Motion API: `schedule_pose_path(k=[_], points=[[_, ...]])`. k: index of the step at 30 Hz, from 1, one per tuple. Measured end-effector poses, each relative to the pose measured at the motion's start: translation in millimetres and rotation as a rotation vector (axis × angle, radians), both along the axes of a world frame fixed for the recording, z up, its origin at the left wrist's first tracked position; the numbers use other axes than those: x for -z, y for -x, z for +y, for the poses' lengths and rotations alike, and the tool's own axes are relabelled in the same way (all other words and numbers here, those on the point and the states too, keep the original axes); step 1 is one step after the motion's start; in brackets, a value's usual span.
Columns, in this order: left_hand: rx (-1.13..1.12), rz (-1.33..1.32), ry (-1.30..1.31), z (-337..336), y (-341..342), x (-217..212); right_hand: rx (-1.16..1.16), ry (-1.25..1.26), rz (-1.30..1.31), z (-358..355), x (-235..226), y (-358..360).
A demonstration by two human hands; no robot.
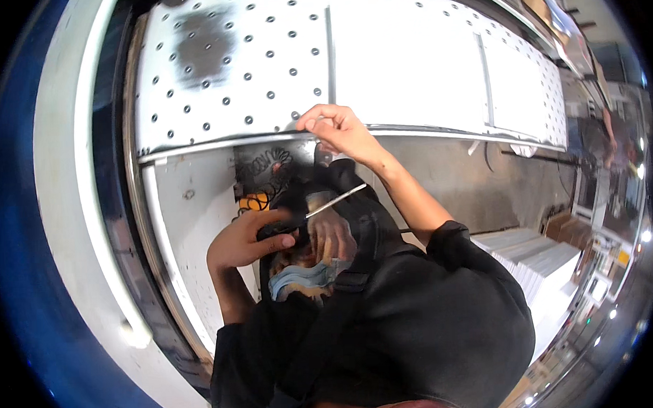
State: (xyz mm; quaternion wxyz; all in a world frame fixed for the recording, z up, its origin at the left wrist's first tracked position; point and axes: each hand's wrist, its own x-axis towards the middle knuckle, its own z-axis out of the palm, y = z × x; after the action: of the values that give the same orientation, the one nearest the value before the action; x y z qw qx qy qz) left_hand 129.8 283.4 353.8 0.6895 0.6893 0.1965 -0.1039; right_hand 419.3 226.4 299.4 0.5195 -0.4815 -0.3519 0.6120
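Note:
My right hand [342, 131] is at the front edge of a long white table [275, 80] dotted with small dark round fittings. Its thumb and fingers are pinched together; whatever lies between them is too small to make out. Lower down and to the left, my left hand [243, 239] is in front of my body with its thumb and fingers bent. A thin, light, straight rod [338, 199] points up and right from it, like the shaft of a slim tool. The end near the fingers is dark and blurred, so its handle cannot be told.
Dark coiled cable [272, 163] and an orange item [254, 201] sit below the table edge. A pale wall-like beam [89, 198] runs along the left. Stacked white panels [533, 258] stand at the right. Another person [603, 137] is at the far right.

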Motion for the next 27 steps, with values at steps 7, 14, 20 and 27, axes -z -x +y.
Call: schedule_pose_path(k=[7,14,20,27], points=[[0.002,0.043,0.005,10.2,-60.5,-21.5,0.612,-0.046,-0.081,-22.9,-2.5,-92.0],[-0.459,-0.229,-0.093,2.3,-98.2,-1.9,0.679,-0.023,-0.115,-42.8,-21.9,-79.9],[-0.601,-0.546,-0.531,4.8,-149.5,-0.2,0.091,-0.433,-0.879,-26.3,-43.0,5.6],[-0.381,-0.276,-1.019,39.4,-177.5,-5.8,0.869,-0.318,-0.162,10.0,-12.8,-15.2]])
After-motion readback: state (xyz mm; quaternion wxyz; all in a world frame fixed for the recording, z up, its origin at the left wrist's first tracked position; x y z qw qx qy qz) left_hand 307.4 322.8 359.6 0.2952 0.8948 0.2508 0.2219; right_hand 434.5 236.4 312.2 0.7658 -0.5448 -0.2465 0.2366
